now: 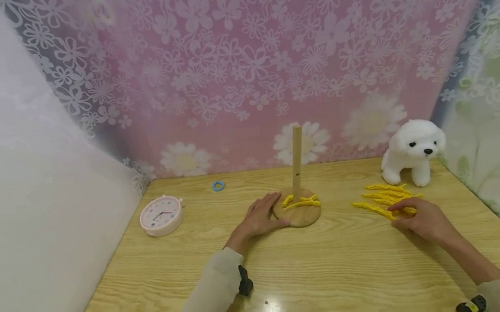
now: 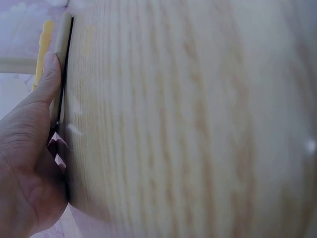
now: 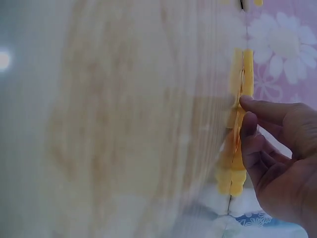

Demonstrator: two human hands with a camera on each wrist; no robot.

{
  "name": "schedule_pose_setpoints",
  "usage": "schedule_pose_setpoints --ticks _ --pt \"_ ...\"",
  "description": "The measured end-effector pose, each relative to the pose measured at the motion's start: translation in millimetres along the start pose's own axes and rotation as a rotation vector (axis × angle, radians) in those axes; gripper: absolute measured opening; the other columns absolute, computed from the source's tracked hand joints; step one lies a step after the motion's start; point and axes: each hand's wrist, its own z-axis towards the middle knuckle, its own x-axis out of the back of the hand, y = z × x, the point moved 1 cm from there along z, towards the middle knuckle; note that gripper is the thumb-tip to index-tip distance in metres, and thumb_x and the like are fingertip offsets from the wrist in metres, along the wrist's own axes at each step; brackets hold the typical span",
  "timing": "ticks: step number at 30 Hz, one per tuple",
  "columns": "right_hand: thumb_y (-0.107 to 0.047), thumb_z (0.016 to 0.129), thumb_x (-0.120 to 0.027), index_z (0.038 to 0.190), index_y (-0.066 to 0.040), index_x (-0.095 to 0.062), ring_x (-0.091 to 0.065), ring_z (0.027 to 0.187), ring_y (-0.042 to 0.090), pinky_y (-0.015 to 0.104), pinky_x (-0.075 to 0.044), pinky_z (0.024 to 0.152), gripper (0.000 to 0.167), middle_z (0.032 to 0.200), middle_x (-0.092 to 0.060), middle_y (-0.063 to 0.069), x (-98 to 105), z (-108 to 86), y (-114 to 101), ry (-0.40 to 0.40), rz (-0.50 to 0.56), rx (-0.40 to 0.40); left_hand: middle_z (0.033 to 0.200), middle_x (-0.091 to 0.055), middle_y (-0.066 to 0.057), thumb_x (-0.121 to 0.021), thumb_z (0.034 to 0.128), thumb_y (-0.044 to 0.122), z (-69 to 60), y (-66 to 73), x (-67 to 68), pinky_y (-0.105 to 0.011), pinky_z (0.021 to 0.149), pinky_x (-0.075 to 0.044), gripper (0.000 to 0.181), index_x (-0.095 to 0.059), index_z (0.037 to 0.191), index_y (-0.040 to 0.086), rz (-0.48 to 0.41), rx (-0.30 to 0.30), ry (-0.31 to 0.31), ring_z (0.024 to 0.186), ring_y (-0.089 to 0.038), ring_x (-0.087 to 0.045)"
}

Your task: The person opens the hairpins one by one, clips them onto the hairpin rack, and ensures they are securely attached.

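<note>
Post [image 1: 297, 164] is standing upright on its round base [image 1: 300, 219], with at least two yellow pieces [image 1: 309, 203] lying at its foot. The left hand [image 1: 260, 217] is resting along the base's rim, thumb at the front and fingers to the left, steadying it, I judge, rather than gripping. The right hand [image 1: 425, 220], well apart from the left, is bending its thumb and fingers about the end of a loose piece [image 1: 372, 208]; whether they are actually pinching it, I cannot tell. More loose pieces [image 1: 386, 186] are lying bunched just behind that one on the surface [image 1: 313, 264], near the dog [image 1: 410, 147]. Since they are lying so close together, a careless pinch could be dragging a neighbour along, and a hold near one tip could be letting so thin a piece swing or slip. Over at the base, a knock to the tall post or an uneven push on the rim could be tipping it, or sending the pieces there sliding, as nothing seems to be fixing them. No true container is showing: the base is merely carrying its pieces on a flat top. Farther left, the clock [image 1: 161, 215] and the ring [image 1: 218, 189] are sitting untouched
</note>
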Motion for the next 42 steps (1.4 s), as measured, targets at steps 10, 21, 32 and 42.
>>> schedule_pose_setpoints --ticks 10,21,32,42 --pt "-0.028 0.09 -0.084 0.122 0.0 -0.073 -0.055 0.12 0.057 0.065 -0.049 0.089 0.043 0.131 -0.061 0.035 -3 1.5 -1 -0.031 -0.036 0.011 0.173 -0.021 0.001 -0.066 0.0984 0.056 -2.6 4.0 3.4 -0.047 0.13 -0.004 0.091 -0.019 0.169 0.023 0.007 0.014 -0.005 0.161 -0.02 -0.011" --pt "-0.013 0.1 -0.071 0.127 0.001 -0.067 -0.061 0.067 0.019 0.031 -0.048 0.056 0.031 0.112 -0.072 0.027 -8 3.6 -17 0.07 0.002 0.098 0.173 -0.021 0.0 -0.066 0.098 0.056 -1.3 2.9 1.2 -0.048 0.13 -0.005 0.091 -0.02 0.168 0.022 0.012 0.004 0.005 0.161 -0.02 -0.012" --pt "-0.009 0.107 -0.058 0.13 0.002 -0.067 -0.051 0.043 0.017 0.031 -0.043 0.038 0.026 0.114 -0.069 0.028 -12 20.0 -49 0.149 0.19 0.053 0.173 -0.022 0.001 -0.066 0.098 0.057 -0.5 3.0 1.7 -0.047 0.13 -0.005 0.091 -0.02 0.168 0.023 0.015 0.006 0.011 0.161 -0.019 -0.013" --pt "-0.001 0.102 -0.064 0.124 0.003 -0.073 -0.057 0.043 0.027 0.028 -0.039 0.036 0.025 0.101 -0.075 0.028 -35 41.8 -80 0.207 0.239 0.028 0.173 -0.021 0.0 -0.068 0.0976 0.055 -1.5 4.4 1.6 -0.048 0.13 -0.006 0.092 -0.02 0.168 0.021 0.009 0.013 0.003 0.161 -0.021 -0.012"
